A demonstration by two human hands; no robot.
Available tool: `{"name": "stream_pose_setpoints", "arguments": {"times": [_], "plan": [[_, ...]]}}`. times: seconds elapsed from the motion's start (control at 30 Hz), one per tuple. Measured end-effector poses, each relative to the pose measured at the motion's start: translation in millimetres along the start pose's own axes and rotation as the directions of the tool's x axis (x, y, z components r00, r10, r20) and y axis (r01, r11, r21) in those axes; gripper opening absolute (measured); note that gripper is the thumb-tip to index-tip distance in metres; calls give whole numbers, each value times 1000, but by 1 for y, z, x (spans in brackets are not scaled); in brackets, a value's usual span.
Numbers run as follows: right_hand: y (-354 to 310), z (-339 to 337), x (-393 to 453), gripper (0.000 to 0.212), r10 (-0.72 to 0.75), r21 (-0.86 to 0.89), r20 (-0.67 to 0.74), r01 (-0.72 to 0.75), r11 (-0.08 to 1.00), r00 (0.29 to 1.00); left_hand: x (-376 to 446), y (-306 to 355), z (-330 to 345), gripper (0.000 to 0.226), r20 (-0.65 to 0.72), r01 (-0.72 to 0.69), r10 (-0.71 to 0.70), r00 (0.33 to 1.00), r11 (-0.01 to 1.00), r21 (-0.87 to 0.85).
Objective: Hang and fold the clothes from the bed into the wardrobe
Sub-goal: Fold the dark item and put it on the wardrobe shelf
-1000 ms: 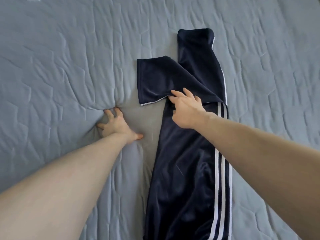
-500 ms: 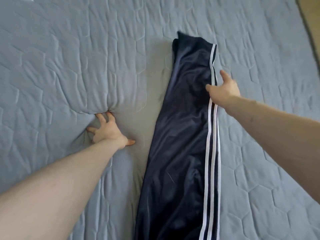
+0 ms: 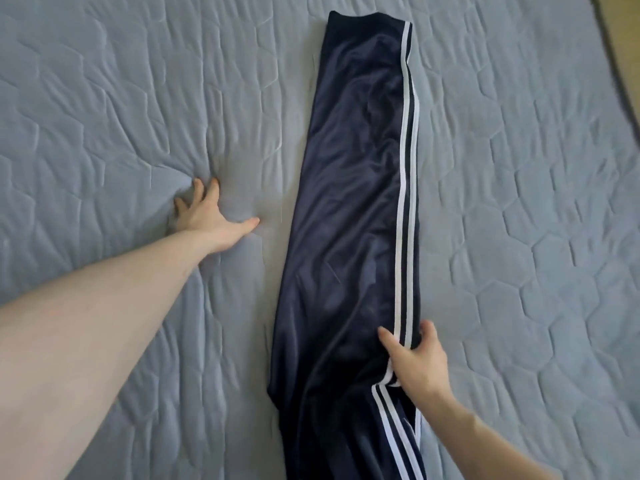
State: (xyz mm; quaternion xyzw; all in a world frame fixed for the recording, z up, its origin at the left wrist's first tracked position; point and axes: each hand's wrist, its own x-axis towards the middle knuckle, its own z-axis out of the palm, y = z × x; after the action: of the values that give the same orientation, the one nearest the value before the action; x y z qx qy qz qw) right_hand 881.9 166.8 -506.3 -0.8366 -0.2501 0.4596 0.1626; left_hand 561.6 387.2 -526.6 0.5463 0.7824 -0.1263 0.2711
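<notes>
Trousers: shiny navy-blue track trousers with white side stripes (image 3: 349, 216), folded lengthwise into a long strip, lie on the bed, running from far centre to the near edge.
Bed: grey-blue quilted cover (image 3: 519, 202).
Left hand: the left hand (image 3: 207, 220), fingers spread, presses flat into the cover, left of the trousers, apart from them.
Right hand: the right hand (image 3: 414, 358) pinches the striped right edge near the near end.
</notes>
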Motion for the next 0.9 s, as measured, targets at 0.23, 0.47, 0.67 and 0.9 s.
{"name": "stream_pose_setpoints", "arguments": {"times": [0.23, 0.47, 0.67, 0.9], "plan": [[56, -25, -45, 42, 104, -191, 64, -90, 978, 993, -110, -48, 45, 76, 57, -153, 146, 988, 976, 153], [42, -51, -40, 41, 116, -183, 18, -111, 977, 993, -259, -58, 103, 69, 209, -115, 137, 968, 987, -114], [68, -56, -94, 52, 245, -167, 307, -202, 965, 920, -347, -54, 142, 43, 550, 245, 26, 835, 877, -413], [121, -50, -141, 40, 362, -214, 388, -299, 930, 847, -379, -44, 169, 85, 768, 421, 67, 637, 805, -419]]}}
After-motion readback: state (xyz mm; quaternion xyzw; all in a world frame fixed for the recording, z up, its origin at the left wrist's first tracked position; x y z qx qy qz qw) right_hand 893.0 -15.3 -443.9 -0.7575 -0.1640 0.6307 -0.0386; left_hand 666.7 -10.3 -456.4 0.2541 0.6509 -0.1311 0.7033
